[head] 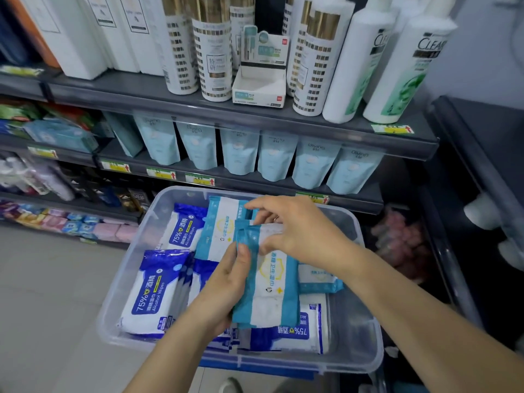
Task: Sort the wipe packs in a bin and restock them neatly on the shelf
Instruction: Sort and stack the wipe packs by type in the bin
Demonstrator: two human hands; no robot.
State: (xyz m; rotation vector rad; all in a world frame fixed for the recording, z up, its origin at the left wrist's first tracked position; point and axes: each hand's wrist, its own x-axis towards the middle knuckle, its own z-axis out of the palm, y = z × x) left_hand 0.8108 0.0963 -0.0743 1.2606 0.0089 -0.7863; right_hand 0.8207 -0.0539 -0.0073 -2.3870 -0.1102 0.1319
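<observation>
Teal wipe pack point(272, 285) is what we have in hand, lifted just above the middle of the clear plastic bin point(365, 361). We judge the sorting step is under way: teal packs are being gathered apart from the blue ones, and restocking is not yet begun. The next move, as we read it, calls for squaring this pack against the second teal pack point(218, 231) just behind it toward the bin's far side, edges aligned.

Our left hand point(226, 287) grasps the pack by the edge nearer the bin's left side, thumb flat on the front and fingers hidden behind. Our right hand point(295, 231) curls over the pack's top end, thumb pressed to its face. Its forefinger reaches the second teal pack, and we cannot tell whether it grips that one too.

Along the bin's left and near sides lie blue-and-white alcohol wipe packs point(153, 290), and a smaller teal pack point(320, 279) lies toward its right side. Beyond the bin's far rim, a shelf point(255, 185) carries a row of pale blue Giving pouches point(276, 157).
</observation>
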